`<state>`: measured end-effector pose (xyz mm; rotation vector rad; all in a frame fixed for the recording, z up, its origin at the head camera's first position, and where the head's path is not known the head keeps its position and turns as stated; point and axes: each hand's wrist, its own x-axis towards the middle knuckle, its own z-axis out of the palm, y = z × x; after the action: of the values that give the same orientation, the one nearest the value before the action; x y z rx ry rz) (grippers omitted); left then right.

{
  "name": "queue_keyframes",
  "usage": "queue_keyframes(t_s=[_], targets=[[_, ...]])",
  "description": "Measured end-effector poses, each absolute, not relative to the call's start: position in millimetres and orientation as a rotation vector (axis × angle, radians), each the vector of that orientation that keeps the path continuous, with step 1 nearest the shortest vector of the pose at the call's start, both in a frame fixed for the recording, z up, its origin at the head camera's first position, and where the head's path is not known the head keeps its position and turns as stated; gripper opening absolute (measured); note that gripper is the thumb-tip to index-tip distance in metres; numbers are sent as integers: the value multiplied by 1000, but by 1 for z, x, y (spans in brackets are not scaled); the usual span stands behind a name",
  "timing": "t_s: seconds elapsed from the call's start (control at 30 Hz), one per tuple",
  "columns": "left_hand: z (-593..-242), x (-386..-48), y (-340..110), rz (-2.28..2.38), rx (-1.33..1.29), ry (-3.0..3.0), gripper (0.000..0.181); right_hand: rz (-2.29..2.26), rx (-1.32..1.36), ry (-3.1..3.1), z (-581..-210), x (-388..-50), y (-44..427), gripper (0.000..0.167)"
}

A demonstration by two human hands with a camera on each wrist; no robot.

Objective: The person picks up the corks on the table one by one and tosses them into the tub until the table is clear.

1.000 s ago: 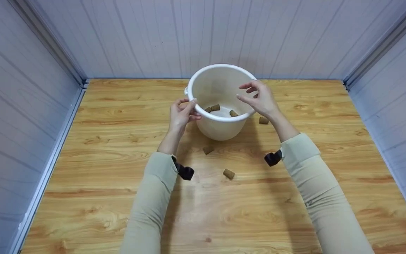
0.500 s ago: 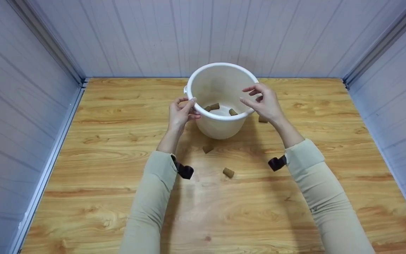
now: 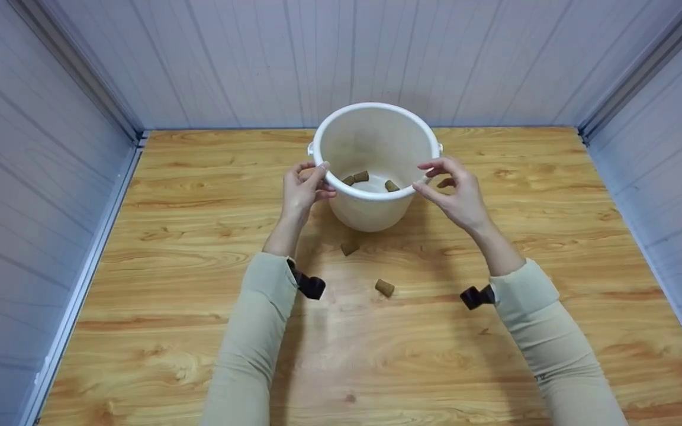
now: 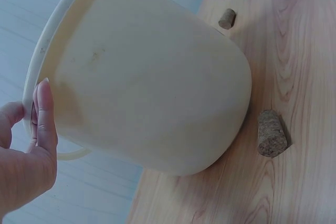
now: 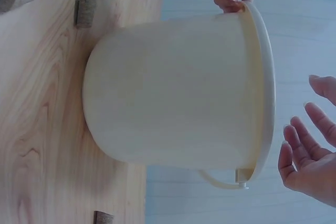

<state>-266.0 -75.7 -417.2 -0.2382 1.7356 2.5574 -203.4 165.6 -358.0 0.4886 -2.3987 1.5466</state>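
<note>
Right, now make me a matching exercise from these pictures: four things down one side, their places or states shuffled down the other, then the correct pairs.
Things:
1. Left grip
2. Right grip
3. Bucket
4. Cork lowest in the head view

Places and states:
A. Pale, with corks inside
B. Apart from the rim in the right wrist view, holding nothing
C. Lying on the wood-grain surface
D. Pinching the rim

Pairs: 1-D, 2-B, 3-A, 4-C
</note>
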Motion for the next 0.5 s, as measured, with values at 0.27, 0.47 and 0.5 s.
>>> queue_keyframes(t_s=[0.27, 0.47, 0.5], targets=[[-418, -267, -76, 2539, -254, 1751, 28, 1544, 568, -2416, -377, -180, 167, 29], [-419, -267, -76, 2529, -261, 1763, 27, 1494, 644, -2458, -393, -167, 167, 26], [-419, -267, -76, 2533, -257, 1761, 27, 1495, 647, -2469, -396, -165, 166, 26]])
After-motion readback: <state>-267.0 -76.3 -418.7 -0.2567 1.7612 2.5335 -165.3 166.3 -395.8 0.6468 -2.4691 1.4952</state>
